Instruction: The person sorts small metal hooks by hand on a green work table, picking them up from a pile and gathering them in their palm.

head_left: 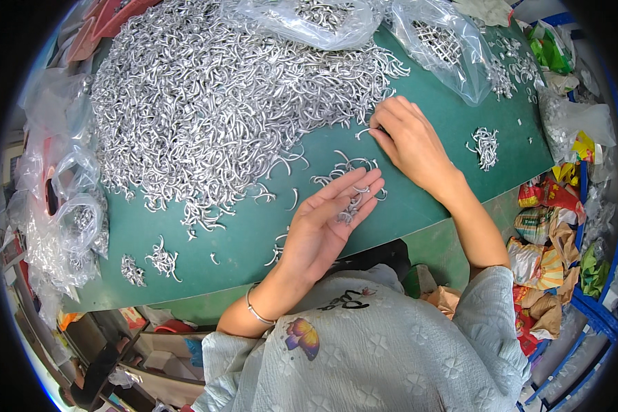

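Observation:
My left hand point(329, 223) is turned palm up, with a few small curved silvery metal pieces point(350, 209) resting on its fingers and the thumb lying across. To its right and farther off, my right hand point(412, 141) has thumb and forefinger pinched on one curved metal piece point(362, 133), whose end sticks out leftward. Beyond both hands spreads a large heap of the same metal pieces point(213, 96). A small loose cluster of pieces point(347, 163) lies just past my left fingertips, partly hidden by them.
The green table point(419, 213) also bears small piles of pieces at right point(486, 147) and near left point(163, 261). Clear plastic bags of metal parts point(436, 44) lie at the back. More plastic bags point(65, 226) crowd the left edge. Colourful sacks point(542, 233) stand beside a blue rack point(597, 316).

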